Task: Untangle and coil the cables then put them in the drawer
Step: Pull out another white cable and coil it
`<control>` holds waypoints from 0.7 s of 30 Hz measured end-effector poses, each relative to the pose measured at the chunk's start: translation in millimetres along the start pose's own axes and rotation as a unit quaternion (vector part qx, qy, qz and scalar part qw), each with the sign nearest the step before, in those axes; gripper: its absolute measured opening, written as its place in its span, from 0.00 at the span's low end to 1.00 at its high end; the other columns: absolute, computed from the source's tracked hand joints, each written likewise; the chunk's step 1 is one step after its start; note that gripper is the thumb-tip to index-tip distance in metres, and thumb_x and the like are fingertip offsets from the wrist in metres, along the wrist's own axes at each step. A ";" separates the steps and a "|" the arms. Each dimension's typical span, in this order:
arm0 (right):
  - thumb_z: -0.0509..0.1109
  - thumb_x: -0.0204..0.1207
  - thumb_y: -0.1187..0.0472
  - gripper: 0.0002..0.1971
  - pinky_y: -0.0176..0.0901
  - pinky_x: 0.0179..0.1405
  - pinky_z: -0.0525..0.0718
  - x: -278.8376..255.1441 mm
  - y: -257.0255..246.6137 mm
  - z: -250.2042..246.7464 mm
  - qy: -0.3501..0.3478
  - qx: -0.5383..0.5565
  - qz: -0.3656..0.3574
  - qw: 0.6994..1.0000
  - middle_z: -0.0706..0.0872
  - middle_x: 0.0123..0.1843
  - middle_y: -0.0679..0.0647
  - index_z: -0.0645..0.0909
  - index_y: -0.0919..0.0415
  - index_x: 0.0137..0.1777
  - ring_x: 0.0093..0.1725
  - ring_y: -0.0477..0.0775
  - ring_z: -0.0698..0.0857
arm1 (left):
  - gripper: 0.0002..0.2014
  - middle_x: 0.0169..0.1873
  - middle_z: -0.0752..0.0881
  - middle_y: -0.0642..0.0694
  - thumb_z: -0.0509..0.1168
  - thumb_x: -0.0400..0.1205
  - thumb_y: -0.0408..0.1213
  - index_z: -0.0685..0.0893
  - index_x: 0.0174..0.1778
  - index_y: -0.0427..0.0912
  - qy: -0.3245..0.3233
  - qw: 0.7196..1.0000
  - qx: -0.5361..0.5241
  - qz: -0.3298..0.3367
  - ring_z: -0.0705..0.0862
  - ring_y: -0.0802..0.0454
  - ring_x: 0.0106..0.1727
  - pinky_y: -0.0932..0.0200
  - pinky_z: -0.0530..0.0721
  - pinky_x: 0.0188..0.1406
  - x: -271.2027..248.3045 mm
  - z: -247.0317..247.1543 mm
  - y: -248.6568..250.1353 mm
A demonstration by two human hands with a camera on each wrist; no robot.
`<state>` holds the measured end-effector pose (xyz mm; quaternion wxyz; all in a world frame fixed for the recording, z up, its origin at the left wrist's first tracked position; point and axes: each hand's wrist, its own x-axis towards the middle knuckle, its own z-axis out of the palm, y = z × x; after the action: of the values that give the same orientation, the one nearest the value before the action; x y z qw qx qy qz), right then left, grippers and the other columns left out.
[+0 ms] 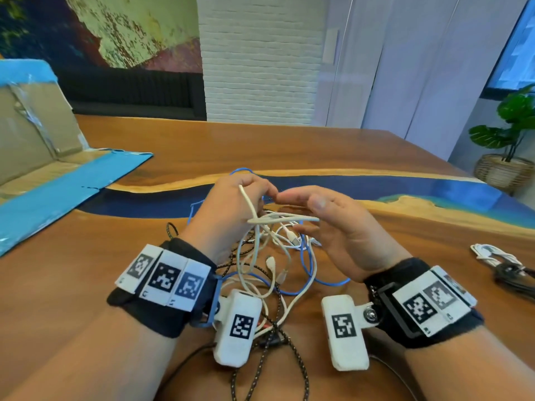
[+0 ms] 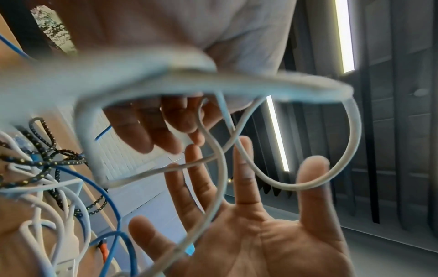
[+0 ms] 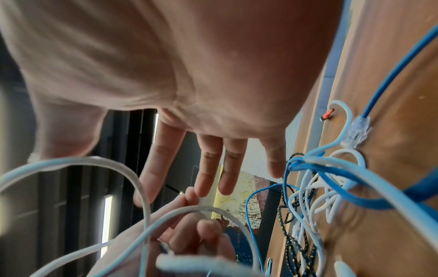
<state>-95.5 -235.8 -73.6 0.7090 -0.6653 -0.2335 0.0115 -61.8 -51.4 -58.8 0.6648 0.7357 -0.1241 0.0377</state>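
Note:
A tangle of white, blue and black braided cables lies on the wooden table between my wrists. My left hand is raised above it and pinches a white cable in curled fingers. Loops of that cable run across to my right hand, which stands palm-inward with straight fingers. In the left wrist view a loop of the white cable crosses the right hand's thumb. The right wrist view shows the straight right fingers, the left hand on the cable, and a blue cable ending in a clear plug.
An opened cardboard box with blue tape lies at the table's left. Bundled white and black cables sit near the right edge. A potted plant in a basket stands on the floor beyond the right corner.

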 end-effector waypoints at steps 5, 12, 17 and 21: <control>0.87 0.57 0.38 0.27 0.66 0.68 0.81 -0.4 -5.3 5.3 0.032 0.002 -0.041 0.999 0.90 0.49 0.62 0.81 0.61 0.33 0.61 0.62 0.88 | 0.12 0.18 0.71 0.51 0.57 0.92 0.34 0.86 0.51 0.36 0.045 0.995 -0.081 -0.028 0.76 0.49 0.20 0.52 0.79 0.31 3.6 -6.8 1.8; 0.68 0.87 0.52 0.19 0.41 0.20 0.69 5.2 -15.3 -43.5 0.398 0.127 0.010 0.909 0.56 0.23 0.48 0.68 0.51 0.35 0.18 0.48 0.57 | 0.06 0.24 0.61 0.54 0.63 0.83 0.30 0.84 0.43 0.42 0.071 0.987 -0.136 -0.051 0.56 0.55 0.21 0.60 0.54 0.19 11.4 -40.3 10.9; 0.66 0.87 0.49 0.12 0.39 0.17 0.64 2.8 -8.4 -75.3 0.461 0.143 0.067 0.873 0.71 0.28 0.47 0.74 0.52 0.43 0.20 0.47 0.60 | 0.06 0.26 0.61 0.52 0.60 0.78 0.33 0.75 0.37 0.47 0.086 0.979 -0.178 -0.040 0.54 0.55 0.21 0.59 0.52 0.17 13.5 -57.6 12.7; 0.66 0.88 0.52 0.11 0.42 0.27 0.78 5.2 -6.0 -66.3 0.384 0.049 0.099 0.917 0.84 0.36 0.51 0.80 0.55 0.44 0.28 0.48 0.75 | 0.04 0.29 0.61 0.50 0.62 0.80 0.31 0.79 0.41 0.44 0.083 0.991 -0.093 -0.042 0.54 0.54 0.26 0.55 0.50 0.26 10.3 -46.1 11.8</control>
<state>-69.7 -297.0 -66.6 0.7714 -0.6024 0.1249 -0.1628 -49.6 -8.3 -39.9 0.7394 0.6694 -0.0406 0.0594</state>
